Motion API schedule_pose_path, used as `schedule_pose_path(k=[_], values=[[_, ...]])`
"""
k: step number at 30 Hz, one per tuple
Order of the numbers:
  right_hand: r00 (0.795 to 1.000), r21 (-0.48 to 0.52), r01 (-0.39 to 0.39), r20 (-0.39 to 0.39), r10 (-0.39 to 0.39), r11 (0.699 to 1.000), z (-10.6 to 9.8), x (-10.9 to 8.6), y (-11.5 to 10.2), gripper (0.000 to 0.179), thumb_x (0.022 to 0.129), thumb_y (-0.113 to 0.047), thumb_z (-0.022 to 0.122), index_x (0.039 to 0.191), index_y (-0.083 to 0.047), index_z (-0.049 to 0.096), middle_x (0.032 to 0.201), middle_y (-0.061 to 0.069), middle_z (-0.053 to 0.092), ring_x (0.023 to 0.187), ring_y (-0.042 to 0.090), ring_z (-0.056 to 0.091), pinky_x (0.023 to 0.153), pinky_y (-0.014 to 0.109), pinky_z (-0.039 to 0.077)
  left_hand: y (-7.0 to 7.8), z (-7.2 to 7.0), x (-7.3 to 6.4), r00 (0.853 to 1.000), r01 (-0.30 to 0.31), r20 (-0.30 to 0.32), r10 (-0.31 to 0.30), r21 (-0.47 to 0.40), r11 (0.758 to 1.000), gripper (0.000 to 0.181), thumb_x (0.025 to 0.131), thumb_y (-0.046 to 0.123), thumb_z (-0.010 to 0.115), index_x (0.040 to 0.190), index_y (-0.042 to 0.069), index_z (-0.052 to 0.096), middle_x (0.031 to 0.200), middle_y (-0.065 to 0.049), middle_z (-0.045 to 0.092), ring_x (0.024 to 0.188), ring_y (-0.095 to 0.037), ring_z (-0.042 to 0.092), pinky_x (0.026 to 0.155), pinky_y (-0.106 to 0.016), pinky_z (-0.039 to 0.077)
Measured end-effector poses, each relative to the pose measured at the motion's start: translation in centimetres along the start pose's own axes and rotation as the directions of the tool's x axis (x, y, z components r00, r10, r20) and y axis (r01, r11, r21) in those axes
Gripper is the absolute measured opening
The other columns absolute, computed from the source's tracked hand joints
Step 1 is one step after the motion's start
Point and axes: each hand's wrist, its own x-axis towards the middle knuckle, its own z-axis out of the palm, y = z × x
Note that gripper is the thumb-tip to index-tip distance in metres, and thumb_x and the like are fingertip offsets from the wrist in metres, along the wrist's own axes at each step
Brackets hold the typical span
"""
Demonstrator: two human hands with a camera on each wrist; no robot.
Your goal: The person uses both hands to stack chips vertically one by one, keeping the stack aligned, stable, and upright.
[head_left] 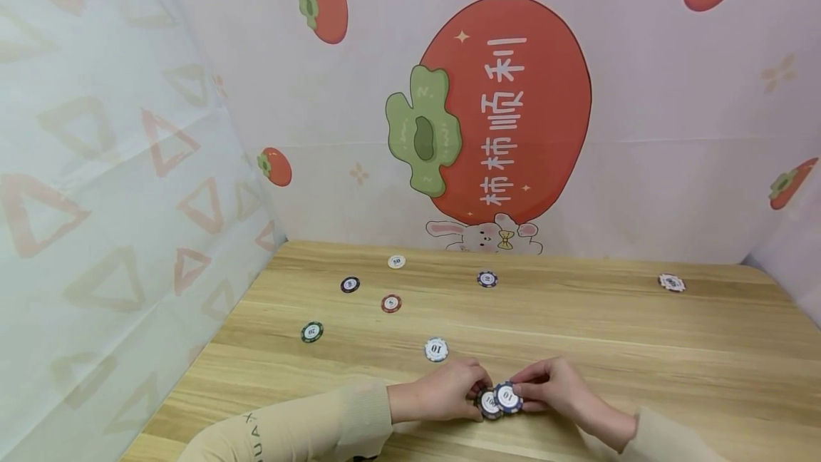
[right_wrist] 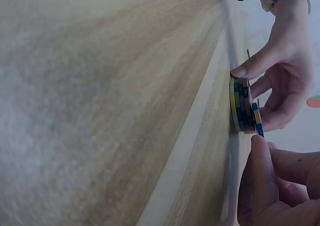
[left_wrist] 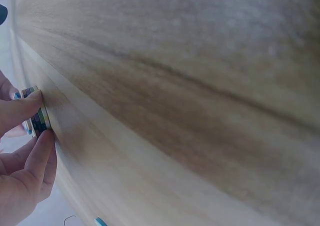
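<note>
Near the front of the wooden table, my left hand [head_left: 445, 392] grips a short stack of poker chips [right_wrist: 240, 106] between thumb and fingers. The stack's top chip, dark-edged and marked 100 [head_left: 489, 405], is partly covered. My right hand [head_left: 561, 392] pinches a blue-edged poker chip marked 10 [head_left: 509, 398] by its right side. This chip overlaps the right part of the stack's top. In the right wrist view, the blue chip's edge [right_wrist: 258, 121] sits slightly tilted against the stack, offset toward the right hand.
Single chips lie spread on the table [head_left: 577, 319]: a white-edged 10 [head_left: 436, 349], a green 20 [head_left: 312, 332], a red 5 [head_left: 391, 303], a dark one [head_left: 350, 284], a pale one [head_left: 397, 262], a blue one [head_left: 487, 279], and a whitish one [head_left: 671, 282] far right.
</note>
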Motion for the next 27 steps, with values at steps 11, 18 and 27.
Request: schedule_pose_path(k=[11,18,27], values=[[0.999,0.013,-0.001,0.04,0.0,1.0,0.7,0.2,-0.2,0.023,0.08,0.004,0.064,0.096,0.019,0.06,0.086,0.014,0.065,0.077,0.017,0.063,0.065,0.028,0.054,0.0,0.0,0.0,1.0,0.01,0.013,-0.01,-0.022,1.0,0.036,0.072,0.02,0.077,0.102,0.008,0.063,0.09,0.008,0.053,0.078,0.005,0.047,0.068,-0.005,0.039],[0.997,0.01,0.052,0.051,-0.052,0.999,1.1,0.1,0.0,0.025,0.078,0.004,0.064,0.096,0.02,0.058,0.085,0.018,0.065,0.076,0.019,0.063,0.064,0.028,0.054,0.0,-0.1,0.0,1.0,0.013,0.017,-0.013,-0.025,1.0,0.036,0.071,0.02,0.078,0.101,0.008,0.062,0.09,0.008,0.053,0.078,0.005,0.047,0.068,-0.006,0.039],[0.992,-0.036,0.11,0.06,-0.107,0.993,1.6,0.1,-0.2,0.025,0.075,0.003,0.067,0.093,0.018,0.06,0.082,0.019,0.065,0.074,0.018,0.062,0.062,0.025,0.053,0.0,-0.1,0.0,1.0,0.008,0.007,-0.008,-0.004,1.0,0.036,0.07,0.021,0.078,0.101,0.009,0.063,0.089,0.009,0.052,0.079,0.005,0.045,0.07,-0.006,0.038]])
